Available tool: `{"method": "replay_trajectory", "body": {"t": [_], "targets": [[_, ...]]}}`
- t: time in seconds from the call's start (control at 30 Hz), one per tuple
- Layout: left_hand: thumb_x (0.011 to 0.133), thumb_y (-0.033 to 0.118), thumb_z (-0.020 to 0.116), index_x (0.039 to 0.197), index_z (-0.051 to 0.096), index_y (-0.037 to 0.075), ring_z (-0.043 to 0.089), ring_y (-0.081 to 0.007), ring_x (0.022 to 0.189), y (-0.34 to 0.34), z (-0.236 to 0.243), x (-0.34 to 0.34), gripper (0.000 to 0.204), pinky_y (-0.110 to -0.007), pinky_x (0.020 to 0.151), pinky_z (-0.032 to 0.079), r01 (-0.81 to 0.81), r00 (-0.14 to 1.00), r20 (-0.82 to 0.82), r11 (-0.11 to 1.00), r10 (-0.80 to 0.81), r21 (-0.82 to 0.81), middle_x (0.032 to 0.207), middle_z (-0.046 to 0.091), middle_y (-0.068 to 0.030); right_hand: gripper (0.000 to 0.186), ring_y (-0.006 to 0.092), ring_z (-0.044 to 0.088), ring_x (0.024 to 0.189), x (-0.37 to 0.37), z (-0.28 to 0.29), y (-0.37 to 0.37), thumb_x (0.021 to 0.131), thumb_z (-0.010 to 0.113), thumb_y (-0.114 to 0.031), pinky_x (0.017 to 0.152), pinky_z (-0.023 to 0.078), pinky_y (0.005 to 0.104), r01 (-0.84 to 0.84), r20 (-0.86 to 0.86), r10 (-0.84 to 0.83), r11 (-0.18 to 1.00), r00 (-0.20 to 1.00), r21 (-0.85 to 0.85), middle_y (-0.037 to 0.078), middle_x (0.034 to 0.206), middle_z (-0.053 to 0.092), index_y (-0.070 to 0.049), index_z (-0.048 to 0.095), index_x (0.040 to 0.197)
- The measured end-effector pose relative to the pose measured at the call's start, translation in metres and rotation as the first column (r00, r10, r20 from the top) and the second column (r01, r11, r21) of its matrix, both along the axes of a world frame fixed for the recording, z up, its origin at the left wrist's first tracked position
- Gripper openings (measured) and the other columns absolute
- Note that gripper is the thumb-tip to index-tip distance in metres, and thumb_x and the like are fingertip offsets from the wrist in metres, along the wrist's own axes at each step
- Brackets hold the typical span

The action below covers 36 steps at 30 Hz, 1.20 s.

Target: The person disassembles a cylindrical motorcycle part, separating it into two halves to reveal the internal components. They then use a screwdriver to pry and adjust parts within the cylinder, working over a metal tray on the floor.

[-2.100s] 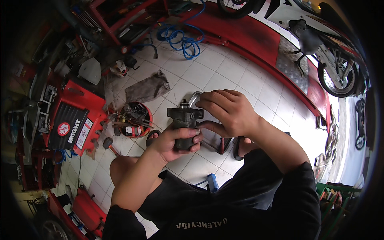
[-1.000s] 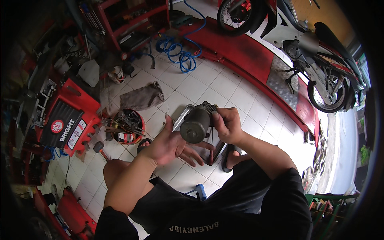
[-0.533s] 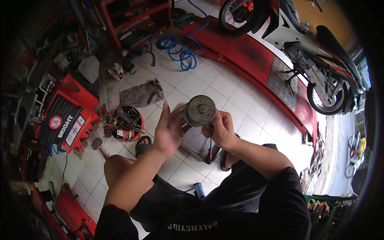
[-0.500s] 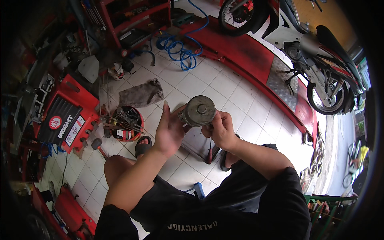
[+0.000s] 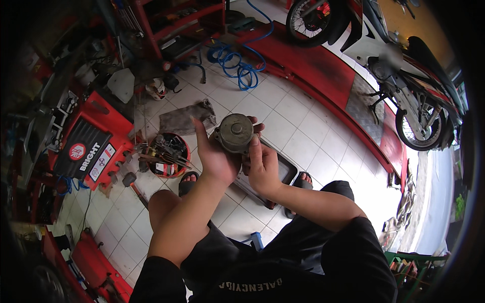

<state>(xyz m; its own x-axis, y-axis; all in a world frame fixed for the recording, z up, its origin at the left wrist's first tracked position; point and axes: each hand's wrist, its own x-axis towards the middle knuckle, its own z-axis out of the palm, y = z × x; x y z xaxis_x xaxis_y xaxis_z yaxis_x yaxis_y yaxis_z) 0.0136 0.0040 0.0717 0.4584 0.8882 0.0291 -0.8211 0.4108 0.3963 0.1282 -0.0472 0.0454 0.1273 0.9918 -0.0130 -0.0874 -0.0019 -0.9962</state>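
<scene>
A round, dull grey metal motor (image 5: 235, 130) with a raised boss in the middle of its end face is held up in front of me. My left hand (image 5: 218, 156) cradles it from the left and behind; its fingertips show past the far right side, and its thumb stands up beside it. My right hand (image 5: 262, 169) grips the lower right side, its thumb along the rim. The right fingers underneath are mostly hidden. Below my hands a shallow grey tray (image 5: 289, 171) lies on the tiles between my feet, partly covered by my arms.
A grey rag (image 5: 184, 117) lies ahead on the floor. To the left stand a red tub of tools (image 5: 186, 151), a hammer (image 5: 132, 183) and a red-and-black machine (image 5: 83, 144). A blue hose (image 5: 237, 65) lies coiled near a red ramp (image 5: 308, 76); a motorcycle (image 5: 389, 70) stands beyond.
The motor has moved left and slightly up in view. My left hand now wraps behind it, its fingertips showing on the far side. My right hand has shifted left with it.
</scene>
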Motion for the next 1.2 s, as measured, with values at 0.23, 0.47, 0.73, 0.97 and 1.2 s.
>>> {"method": "replay_trajectory", "body": {"t": [0.23, 0.47, 0.73, 0.97, 1.2], "targets": [[0.085, 0.093, 0.031, 0.099, 0.066, 0.004, 0.060, -0.0353, 0.088, 0.017, -0.020, -0.028, 0.097, -0.046, 0.086, 0.049, 0.029, 0.994, 0.112, 0.984, -0.010, -0.174, 0.098, 0.064, -0.0152, 0.042, 0.0412, 0.055, 0.060, 0.004, 0.008, 0.012, 0.105, 0.049, -0.030, 0.060, 0.046, 0.0459, -0.290, 0.522, 0.162, 0.941, 0.838, 0.174, 0.024, 0.064, 0.054, 0.002, 0.060, 0.081], [0.084, 0.094, 0.029, 0.107, 0.069, -0.001, 0.063, -0.0361, 0.087, 0.017, -0.013, -0.063, 0.105, -0.045, 0.084, 0.049, -0.103, 0.994, -0.039, 0.992, 0.100, -0.078, 0.100, 0.066, -0.0168, 0.038, 0.0469, 0.057, 0.067, 0.038, -0.006, 0.024, 0.103, 0.051, -0.030, 0.064, 0.047, 0.0489, -0.347, 0.648, 0.096, 0.898, 0.756, 0.272, 0.023, 0.068, 0.057, 0.001, 0.059, 0.082], [0.090, 0.089, 0.023, 0.102, 0.071, -0.003, 0.063, -0.0403, 0.086, -0.002, -0.018, -0.075, 0.104, -0.050, 0.084, 0.045, 0.027, 0.996, 0.083, 0.990, -0.039, 0.140, 0.100, 0.066, -0.0201, 0.049, 0.0325, 0.055, 0.058, 0.066, -0.059, 0.039, 0.108, 0.045, -0.035, 0.063, 0.047, 0.0423, -0.182, 0.734, 0.055, 0.979, 0.677, 0.095, 0.019, 0.064, 0.058, 0.002, 0.063, 0.081], [0.094, 0.074, 0.043, 0.099, 0.065, 0.004, 0.054, -0.0286, 0.088, -0.006, -0.010, -0.089, 0.074, -0.045, 0.088, 0.040, -0.062, 0.998, -0.027, 0.997, 0.064, 0.041, 0.104, 0.058, -0.0117, 0.028, 0.0389, 0.070, 0.092, 0.095, -0.192, 0.032, 0.096, 0.061, -0.033, 0.081, 0.056, 0.0476, -0.245, 0.736, 0.639, 0.768, 0.223, -0.592, 0.019, 0.093, 0.073, -0.008, 0.073, 0.098], [0.093, 0.035, 0.057, 0.103, 0.057, 0.000, 0.055, -0.0243, 0.090, 0.008, 0.001, -0.102, 0.036, -0.040, 0.086, 0.047, -0.236, 0.970, -0.026, 0.910, 0.241, -0.342, 0.105, 0.055, -0.0126, 0.026, 0.0365, 0.069, 0.107, 0.092, -0.341, 0.021, 0.089, 0.060, -0.016, 0.089, 0.056, 0.0458, -0.089, 0.697, 0.695, 0.717, 0.178, -0.692, 0.017, 0.112, 0.072, -0.011, 0.071, 0.112]]}}
